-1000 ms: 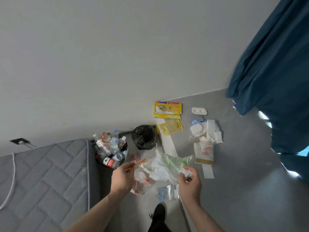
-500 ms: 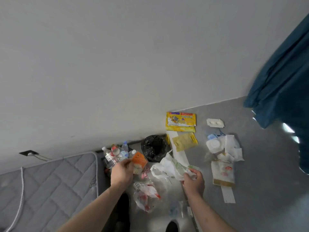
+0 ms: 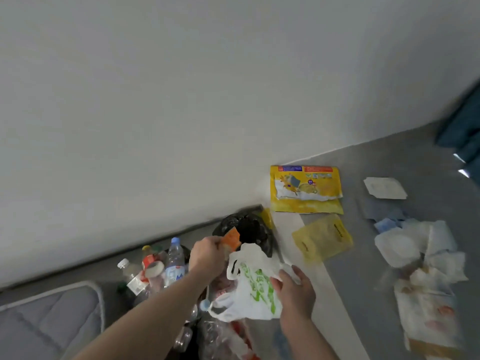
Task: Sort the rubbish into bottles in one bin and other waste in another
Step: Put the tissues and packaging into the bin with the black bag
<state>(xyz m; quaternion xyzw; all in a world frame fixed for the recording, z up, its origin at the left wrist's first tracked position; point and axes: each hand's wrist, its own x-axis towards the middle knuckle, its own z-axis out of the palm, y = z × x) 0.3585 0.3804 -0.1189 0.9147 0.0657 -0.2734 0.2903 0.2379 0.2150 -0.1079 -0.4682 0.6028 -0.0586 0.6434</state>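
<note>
The floor [image 3: 363,255] is grey and runs up to a pale wall [image 3: 181,100]; a grey quilted mattress [image 3: 49,318] fills its lower left corner. Against the wall near the middle stands a bin lined with a black bag [image 3: 249,229], its dark mouth open. Left of it, beside the mattress, a second bin, mostly hidden, holds a cluster of plastic bottles [image 3: 161,268], clear ones with white, blue and yellow caps and red or blue labels.

Towards the right edge of the floor lies a heap of white tissues and wrappers [image 3: 420,255], blurred. Nearer the wall lies a flat yellow printed packet [image 3: 306,189], and just below it a smaller plain yellow pouch [image 3: 322,237].

A white plastic bag with green print [image 3: 252,287] hangs above the floor in front of the black-lined bin, crumpled, its loop handles showing. The right hand [image 3: 296,292] grips it from the right side, fingers curled into the plastic. Below it lie clear crumpled plastic and red-and-white scraps [image 3: 228,336].

The left hand [image 3: 207,258] reaches forward over the bottles and pinches a small orange wrapper [image 3: 231,239] at the near rim of the black-lined bin, the wrapper's far end over the dark opening.
</note>
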